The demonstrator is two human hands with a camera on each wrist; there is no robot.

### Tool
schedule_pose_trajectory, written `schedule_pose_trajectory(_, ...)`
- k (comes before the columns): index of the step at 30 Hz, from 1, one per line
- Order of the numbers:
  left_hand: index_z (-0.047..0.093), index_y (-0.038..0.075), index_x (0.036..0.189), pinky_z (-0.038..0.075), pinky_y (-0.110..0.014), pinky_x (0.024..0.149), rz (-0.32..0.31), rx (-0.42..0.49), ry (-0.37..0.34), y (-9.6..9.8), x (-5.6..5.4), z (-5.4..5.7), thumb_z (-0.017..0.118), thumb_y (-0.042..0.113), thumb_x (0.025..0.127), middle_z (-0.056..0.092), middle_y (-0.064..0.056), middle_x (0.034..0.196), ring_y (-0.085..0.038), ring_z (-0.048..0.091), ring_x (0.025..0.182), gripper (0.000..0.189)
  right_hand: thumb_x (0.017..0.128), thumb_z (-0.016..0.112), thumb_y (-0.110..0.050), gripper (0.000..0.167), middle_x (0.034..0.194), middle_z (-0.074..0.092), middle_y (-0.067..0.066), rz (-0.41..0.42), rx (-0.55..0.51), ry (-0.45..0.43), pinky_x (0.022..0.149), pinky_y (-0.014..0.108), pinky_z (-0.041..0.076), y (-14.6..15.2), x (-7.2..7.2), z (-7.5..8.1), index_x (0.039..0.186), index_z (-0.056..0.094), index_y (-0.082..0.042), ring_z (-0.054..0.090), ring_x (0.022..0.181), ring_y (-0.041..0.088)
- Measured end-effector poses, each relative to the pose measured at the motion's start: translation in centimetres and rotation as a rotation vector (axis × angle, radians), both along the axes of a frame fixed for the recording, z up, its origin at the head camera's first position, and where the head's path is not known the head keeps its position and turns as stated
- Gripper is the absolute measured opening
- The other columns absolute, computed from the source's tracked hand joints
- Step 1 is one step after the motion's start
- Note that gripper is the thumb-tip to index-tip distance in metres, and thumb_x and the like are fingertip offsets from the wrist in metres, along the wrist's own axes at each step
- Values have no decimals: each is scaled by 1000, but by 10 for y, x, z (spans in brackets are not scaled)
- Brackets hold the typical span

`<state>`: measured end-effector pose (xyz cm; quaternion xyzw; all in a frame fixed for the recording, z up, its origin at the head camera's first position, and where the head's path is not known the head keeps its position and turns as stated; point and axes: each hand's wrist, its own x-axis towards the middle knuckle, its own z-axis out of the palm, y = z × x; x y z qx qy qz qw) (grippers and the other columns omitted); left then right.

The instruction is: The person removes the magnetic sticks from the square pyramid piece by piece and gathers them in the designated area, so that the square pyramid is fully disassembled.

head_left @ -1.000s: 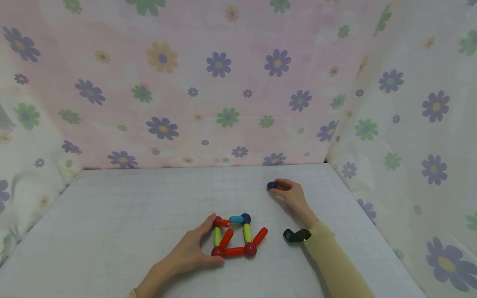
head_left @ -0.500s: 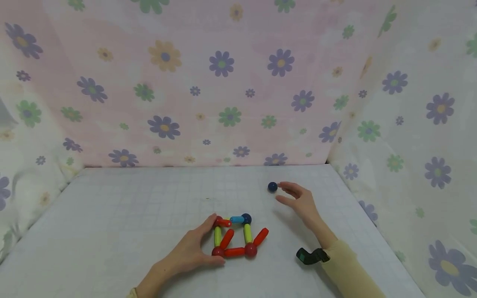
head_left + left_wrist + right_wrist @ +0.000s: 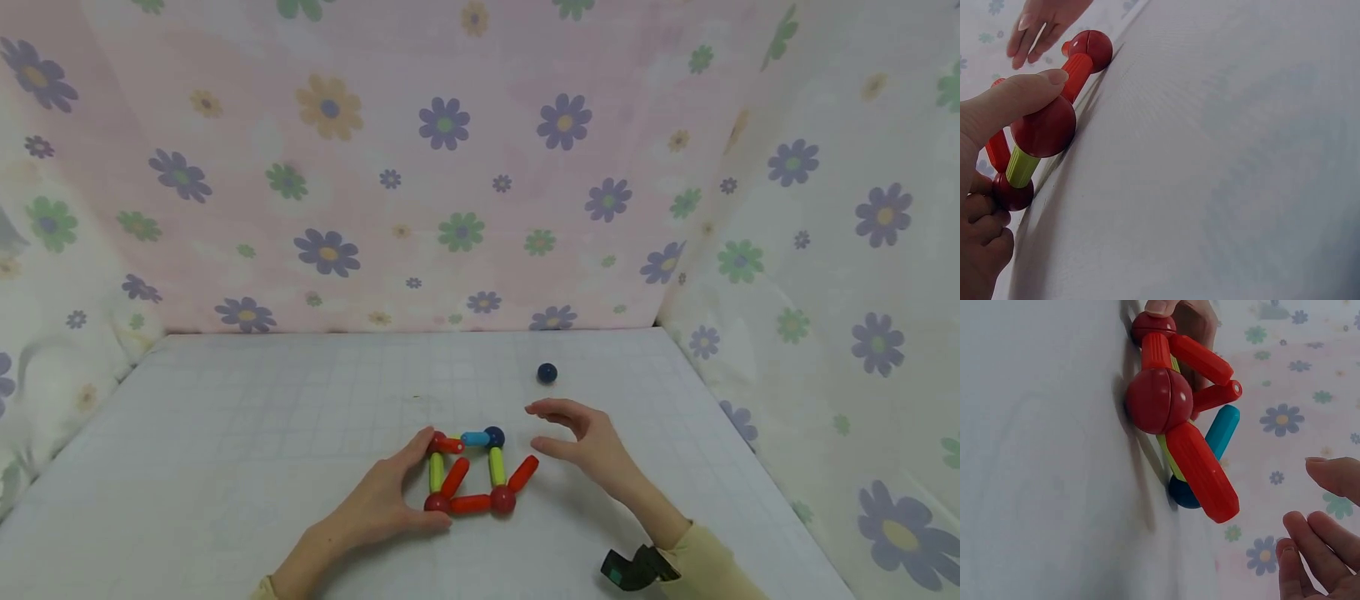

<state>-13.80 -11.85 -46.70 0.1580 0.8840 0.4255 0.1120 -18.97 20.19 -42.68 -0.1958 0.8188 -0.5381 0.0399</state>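
Note:
A square frame of magnetic rods and balls lies on the table, seen in the head view, with a red front rod point(image 3: 471, 503) and a yellow-green right rod point(image 3: 497, 467). My left hand point(image 3: 375, 508) grips its left side between thumb and fingers, at the near red ball point(image 3: 1045, 127) and the far red ball point(image 3: 1013, 192). Red rods slant up from the corners, and a light blue rod point(image 3: 1222, 430) rises by the dark blue corner ball point(image 3: 494, 437). My right hand point(image 3: 588, 442) is held to the right of the frame, fingers apart and holding nothing.
A loose dark blue ball point(image 3: 547, 373) sits on the white table point(image 3: 247, 417) beyond my right hand. Flowered cloth point(image 3: 397, 208) hangs behind the table and at both sides. A dark strap-like device point(image 3: 637, 568) is on the right wrist.
My right hand has let go of the loose dark blue ball and drawn back toward the frame, leaving the ball at the back. My left hand keeps its grip.

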Motion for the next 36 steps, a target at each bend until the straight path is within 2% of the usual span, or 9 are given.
schedule_pose_trajectory(5, 24, 18, 160, 35, -56, 115, -6, 1, -3, 0, 0, 1, 85, 55, 71, 29, 0, 164, -27, 29, 151, 114, 87, 79, -21, 44, 131, 66, 7, 28, 3, -40, 107, 52, 47, -1, 6, -7, 129, 64, -21, 56, 126, 32)
schedule_pose_trajectory(11, 24, 19, 160, 35, -57, 115, -1, 1, -2, 0, 0, 3, 85, 55, 71, 29, 1, 164, -27, 29, 151, 113, 88, 77, -17, 44, 130, 66, 7, 81, 16, -72, 108, 56, 44, -2, 6, -11, 131, 63, -14, 57, 125, 32)
schedule_pose_trajectory(14, 25, 19, 160, 36, -58, 114, 0, 2, -2, 0, 1, 4, 85, 55, 71, 29, 0, 164, -28, 29, 150, 113, 89, 76, -19, 44, 130, 66, 7, 127, 44, -93, 108, 51, 46, -4, 5, -14, 131, 63, -13, 58, 124, 30)
schedule_pose_trajectory(18, 25, 18, 160, 36, -58, 114, -1, 3, 0, -1, 1, 4, 85, 55, 71, 30, 0, 164, -28, 29, 150, 113, 88, 77, -20, 44, 128, 67, 8, 185, 63, -108, 107, 37, 49, -5, 4, -20, 130, 63, -12, 59, 122, 29)
schedule_pose_trajectory(24, 25, 18, 160, 36, -58, 114, 0, -7, 6, -1, 1, 3, 85, 56, 71, 30, 0, 164, -27, 30, 150, 114, 87, 79, -21, 42, 123, 69, 6, 245, 61, -144, 103, 20, 46, -7, 4, -28, 126, 66, -12, 62, 115, 24)
schedule_pose_trajectory(30, 25, 18, 160, 35, -59, 114, 3, -1, -6, 0, 1, 3, 85, 56, 71, 29, 0, 164, -29, 29, 150, 114, 85, 80, -21, 41, 115, 70, 3, 256, 72, -146, 102, 19, 46, -9, 5, -31, 122, 68, -11, 63, 106, 18)
schedule_pose_trajectory(36, 26, 18, 160, 36, -58, 114, 3, -8, -3, 0, 1, 4, 85, 56, 71, 30, 0, 164, -28, 29, 150, 113, 84, 81, -20, 35, 111, 70, 4, 248, 73, -187, 99, 20, 46, -11, 6, -32, 117, 70, -14, 61, 105, 20)
